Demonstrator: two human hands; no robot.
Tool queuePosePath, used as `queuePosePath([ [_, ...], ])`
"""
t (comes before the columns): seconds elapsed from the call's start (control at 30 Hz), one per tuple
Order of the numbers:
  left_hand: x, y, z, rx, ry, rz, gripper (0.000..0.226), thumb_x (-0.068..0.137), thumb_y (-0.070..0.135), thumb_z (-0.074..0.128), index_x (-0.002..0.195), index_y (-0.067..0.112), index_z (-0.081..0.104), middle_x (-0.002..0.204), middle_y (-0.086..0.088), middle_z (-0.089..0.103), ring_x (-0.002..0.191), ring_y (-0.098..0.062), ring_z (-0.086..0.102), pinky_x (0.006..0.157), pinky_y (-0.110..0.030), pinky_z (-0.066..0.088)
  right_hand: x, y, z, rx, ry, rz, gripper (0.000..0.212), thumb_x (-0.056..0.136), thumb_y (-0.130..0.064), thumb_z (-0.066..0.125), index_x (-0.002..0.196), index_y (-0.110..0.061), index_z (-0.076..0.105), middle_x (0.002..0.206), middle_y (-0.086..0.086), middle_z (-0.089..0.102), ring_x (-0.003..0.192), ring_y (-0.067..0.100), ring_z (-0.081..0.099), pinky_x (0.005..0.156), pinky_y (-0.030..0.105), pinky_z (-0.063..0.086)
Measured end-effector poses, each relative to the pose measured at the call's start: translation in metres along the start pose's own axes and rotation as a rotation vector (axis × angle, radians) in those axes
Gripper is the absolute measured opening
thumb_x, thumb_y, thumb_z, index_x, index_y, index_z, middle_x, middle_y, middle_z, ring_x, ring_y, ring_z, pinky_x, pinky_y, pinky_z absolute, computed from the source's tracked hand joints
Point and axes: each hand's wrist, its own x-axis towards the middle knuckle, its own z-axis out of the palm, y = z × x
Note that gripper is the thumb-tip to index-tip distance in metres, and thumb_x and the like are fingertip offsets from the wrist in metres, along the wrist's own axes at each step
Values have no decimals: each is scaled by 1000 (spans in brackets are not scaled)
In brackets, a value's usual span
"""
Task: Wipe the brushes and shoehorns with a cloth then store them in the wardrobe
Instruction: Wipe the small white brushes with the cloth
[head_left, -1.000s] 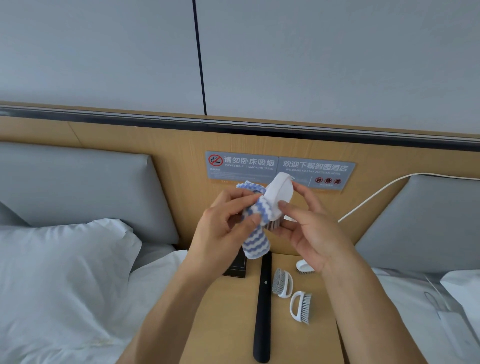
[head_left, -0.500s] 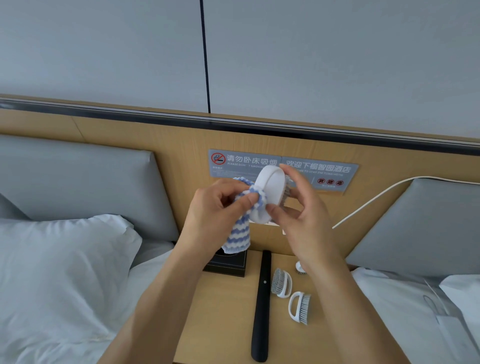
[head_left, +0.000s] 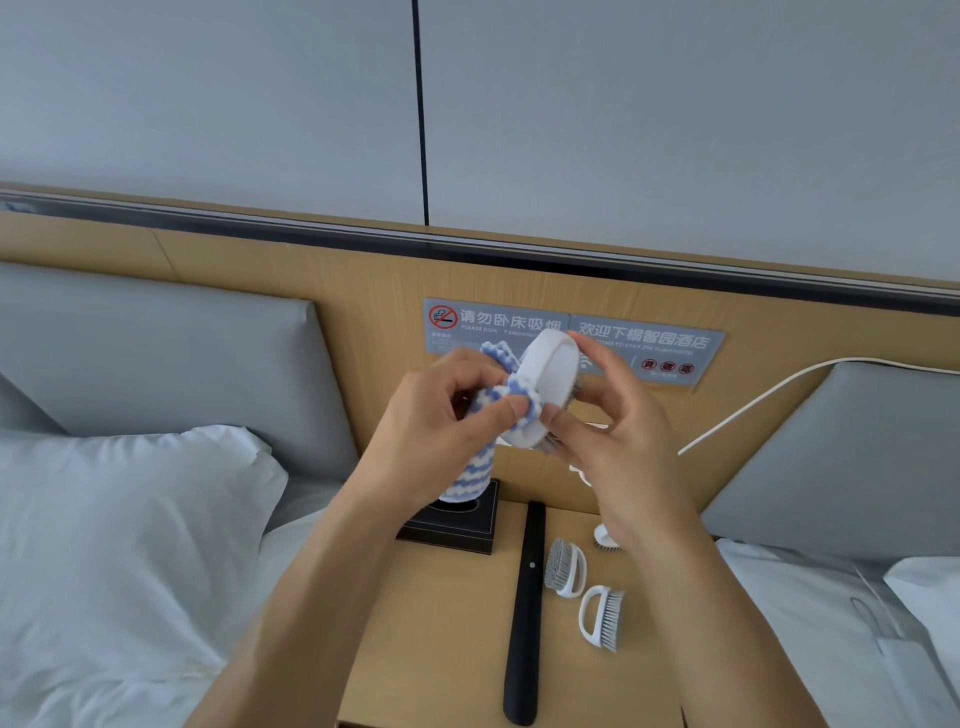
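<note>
My right hand (head_left: 618, 431) holds a white brush (head_left: 545, 384) up in front of the headboard, its grey bristles turned toward my palm. My left hand (head_left: 441, 431) pinches a blue-and-white striped cloth (head_left: 470, 478) against the brush's white back; the rest of the cloth hangs down. On the wooden nightstand (head_left: 441, 623) below lie a long black shoehorn (head_left: 525, 608) and two white brushes (head_left: 566, 569) (head_left: 601, 616). A third brush (head_left: 605, 538) is partly hidden behind my right wrist.
A black box (head_left: 457, 522) sits at the nightstand's back left. White pillows (head_left: 130, 519) and bedding flank both sides. A white cable (head_left: 753, 400) runs across the headboard, and a white charger (head_left: 904, 654) lies on the right bed.
Both hands stayed raised with the brush, which has turned slightly. My left fingers have slid the cloth along the brush's back edge.
</note>
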Motion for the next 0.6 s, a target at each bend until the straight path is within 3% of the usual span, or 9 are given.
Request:
queuePosePath([
  [0.1,-7,-4,-1,-12,-11,50,14,79,26,72,91,19,71,101,11,63,89,-17,65,80,-41,54,2,1,-3,119,-19,94,63,83,-9,79,128,-48,59,125,7,67,115,30,67,77,50,63],
  [0.2,-10,-7,-2,-27,6,48,10,80,24,73,89,20,71,100,11,63,88,-17,66,79,-44,55,1,0,-1,62,-27,71,65,84,-9,79,130,-49,57,127,5,66,116,29,66,78,49,63],
  [0.37,-4,-8,-4,-27,46,-22,7,89,20,70,86,14,73,98,4,67,86,-22,66,76,-39,54,0,-8,3,-241,-37,-137,74,84,-6,78,140,-46,51,140,-13,57,123,22,63,88,44,61],
  [0.5,4,-2,-10,-26,55,-108,14,90,31,66,84,20,72,88,5,71,80,-16,69,68,-26,55,3,-17,4,-527,-32,-329,76,82,-5,79,146,-35,51,122,-9,60,110,15,64,88,42,58],
  [0.6,11,4,-17,-59,60,-194,22,89,39,67,81,21,74,83,-5,72,82,-27,71,74,-39,59,2,-25,5,-710,-34,-405,85,81,-9,81,153,-31,41,125,-2,61,110,14,60,88,43,57],
])
